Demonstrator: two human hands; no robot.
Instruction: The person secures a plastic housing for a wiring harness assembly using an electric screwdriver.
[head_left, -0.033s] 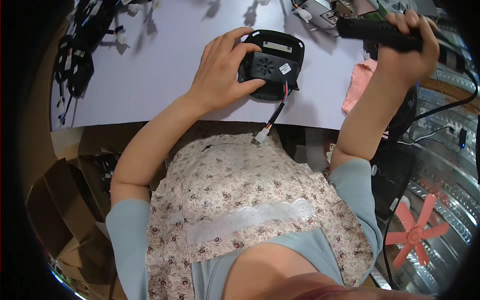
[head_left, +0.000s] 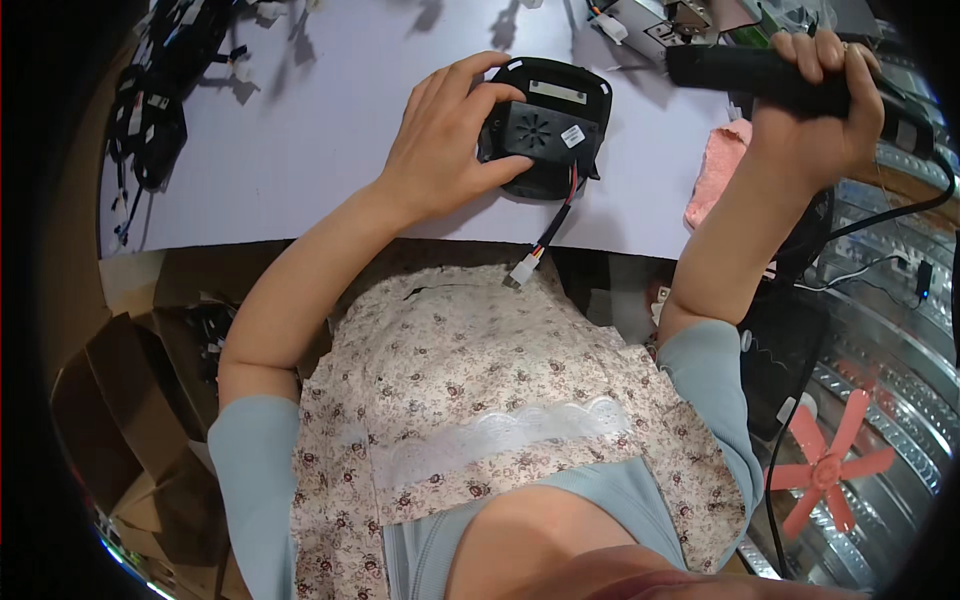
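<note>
My left hand (head_left: 440, 150) holds a black plastic device housing (head_left: 548, 120) by its left side, fingers curled over the edge and thumb on its lower part. The housing lies on the white table with a round slotted grille, a small white label and a metal strip facing up. From its lower side a wire lead hangs past the table edge, ending in a white connector (head_left: 521, 270). Raised at the right, my right hand (head_left: 820, 125) is wrapped round a long black corded handheld tool (head_left: 725, 72). The tool's exact kind is unclear; it is apart from the housing.
Black devices with wires and white connectors (head_left: 150, 125) lie at the table's far left. A metal box (head_left: 640, 25) stands at the back right, and a pink cloth (head_left: 718, 170) lies near the right edge. Cardboard boxes (head_left: 140, 400) are lower left; a pink fan (head_left: 828, 468) is lower right.
My right hand and the black handheld tool have shifted slightly, the tool's left end a little to the left. My left hand and the housing are nearly unmoved.
</note>
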